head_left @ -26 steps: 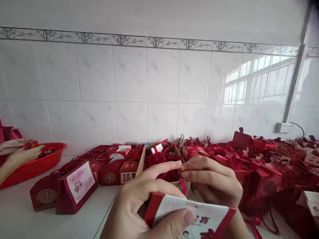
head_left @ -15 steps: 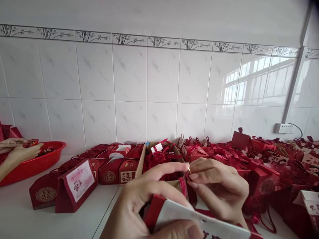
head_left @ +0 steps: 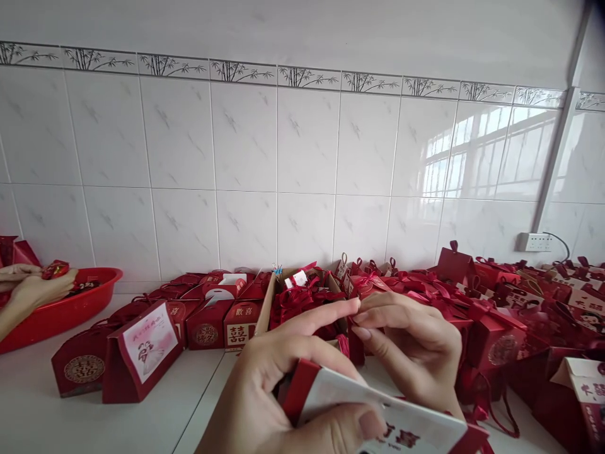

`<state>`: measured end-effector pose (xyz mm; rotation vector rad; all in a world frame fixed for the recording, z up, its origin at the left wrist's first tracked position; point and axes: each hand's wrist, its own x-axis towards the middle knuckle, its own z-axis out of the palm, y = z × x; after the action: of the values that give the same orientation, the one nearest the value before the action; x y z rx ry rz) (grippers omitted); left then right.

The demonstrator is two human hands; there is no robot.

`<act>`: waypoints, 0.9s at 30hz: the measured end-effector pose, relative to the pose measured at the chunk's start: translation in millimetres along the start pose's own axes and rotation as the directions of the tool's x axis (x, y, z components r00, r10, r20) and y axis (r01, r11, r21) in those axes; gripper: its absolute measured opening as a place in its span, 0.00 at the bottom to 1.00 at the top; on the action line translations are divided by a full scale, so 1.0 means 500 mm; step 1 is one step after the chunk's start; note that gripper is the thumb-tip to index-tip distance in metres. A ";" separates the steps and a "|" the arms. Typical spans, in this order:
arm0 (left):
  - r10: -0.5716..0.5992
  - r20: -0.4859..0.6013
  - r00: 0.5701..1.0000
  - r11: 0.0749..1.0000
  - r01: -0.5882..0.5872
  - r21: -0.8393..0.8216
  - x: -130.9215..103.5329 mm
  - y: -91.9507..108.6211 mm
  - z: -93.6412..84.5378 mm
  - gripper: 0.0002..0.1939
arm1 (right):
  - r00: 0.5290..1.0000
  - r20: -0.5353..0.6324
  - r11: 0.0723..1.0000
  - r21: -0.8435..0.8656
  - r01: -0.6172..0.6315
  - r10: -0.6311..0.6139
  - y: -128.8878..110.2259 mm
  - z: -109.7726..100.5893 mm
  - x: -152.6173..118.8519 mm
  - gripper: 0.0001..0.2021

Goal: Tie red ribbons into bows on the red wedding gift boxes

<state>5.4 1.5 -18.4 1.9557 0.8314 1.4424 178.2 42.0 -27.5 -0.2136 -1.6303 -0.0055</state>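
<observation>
A red and white gift box (head_left: 378, 410) with dark red characters is in my left hand (head_left: 283, 391), with the thumb across its white face. The left index finger reaches over to the fingertips of my right hand (head_left: 411, 347). Those right fingers are pinched together just beyond the box's top edge, and what they hold is hidden. A bit of dark red ribbon (head_left: 343, 344) shows just left of them. Behind both hands stands an open cardboard carton (head_left: 266, 306) filled with dark red ribbons (head_left: 307, 307).
Red gift boxes (head_left: 205, 325) stand left of the carton, with a picture-fronted one (head_left: 151, 347) nearer. Many ribboned boxes (head_left: 501, 334) crowd the right side. At far left, another person's hands (head_left: 40, 293) hold a red packet over a red basin (head_left: 101, 293). A tiled wall (head_left: 302, 157) closes the back.
My right fingers have closed further, and the small gold glint between them is now hidden. The gift box has tilted slightly, showing more of its printed characters. The view has shifted a little.
</observation>
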 end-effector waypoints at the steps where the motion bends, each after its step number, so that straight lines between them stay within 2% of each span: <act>1: 0.001 -0.007 1.000 1.000 -0.001 0.001 0.001 -0.003 0.001 0.06 | 1.000 0.001 1.000 0.004 -0.015 0.015 0.002 0.000 -0.001 0.12; 6: -0.067 -0.043 0.997 0.996 0.065 -0.054 0.015 0.001 0.001 0.07 | 0.997 0.000 0.997 0.008 -0.083 0.083 0.023 0.004 -0.003 0.11; 8: -0.062 -0.068 0.996 0.997 0.058 -0.059 0.027 0.001 -0.005 0.06 | 0.989 -0.085 0.992 -0.025 -0.121 0.118 0.036 0.001 -0.005 0.10; 9: -0.052 -0.090 0.995 0.997 0.047 -0.056 0.034 -0.001 -0.009 0.07 | 0.975 -0.168 0.987 -0.043 -0.158 0.148 0.042 -0.004 -0.005 0.10; 11: -0.043 -0.145 0.988 0.997 0.033 -0.069 0.048 -0.010 -0.016 0.07 | 0.896 -0.391 0.969 -0.034 -0.244 0.212 0.050 -0.019 -0.007 0.09; 13: -0.064 -0.213 0.975 0.993 0.042 -0.107 0.060 -0.022 -0.019 0.07 | 0.771 -0.583 0.959 0.057 -0.277 0.257 0.048 -0.037 -0.008 0.07; 14: -0.078 -0.244 0.967 0.991 0.049 -0.126 0.065 -0.028 -0.018 0.08 | 0.724 -0.630 0.956 0.117 -0.269 0.281 0.043 -0.046 -0.009 0.07; 15: -0.084 -0.272 0.959 0.989 0.047 -0.138 0.069 -0.033 -0.017 0.09 | 0.704 -0.642 0.952 0.172 -0.254 0.304 0.035 -0.052 -0.010 0.06; 16: -0.082 -0.295 0.952 0.989 0.040 -0.144 0.072 -0.037 -0.015 0.09 | 0.716 -0.621 0.948 0.211 -0.239 0.319 0.025 -0.056 -0.011 0.05; 18: -0.081 -0.327 0.942 0.989 0.034 -0.147 0.076 -0.042 -0.009 0.10 | 0.807 -0.502 0.948 0.229 -0.222 0.310 0.002 -0.054 -0.012 0.05; 20: -0.095 -0.324 0.941 0.988 0.049 -0.148 0.077 -0.044 -0.003 0.11 | 0.903 -0.330 0.959 0.164 -0.233 0.276 -0.015 -0.039 -0.011 0.05; 21: -0.105 -0.312 0.944 0.987 0.060 -0.151 0.077 -0.044 0.000 0.12 | 0.933 -0.247 0.964 0.113 -0.240 0.261 -0.019 -0.029 -0.010 0.05; 23: -0.114 -0.295 0.949 0.985 0.068 -0.159 0.076 -0.043 0.006 0.13 | 0.955 -0.139 0.965 0.010 -0.262 0.261 -0.019 -0.007 -0.006 0.06; 27: -0.049 -0.296 0.954 0.988 0.004 -0.152 0.075 -0.036 0.016 0.09 | 0.941 -0.099 0.944 -0.038 -0.327 0.323 -0.002 0.019 -0.003 0.04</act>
<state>19.0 40.9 -10.9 1.6318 0.8469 1.7599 168.6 42.0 -29.5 -0.5162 -1.4888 0.1913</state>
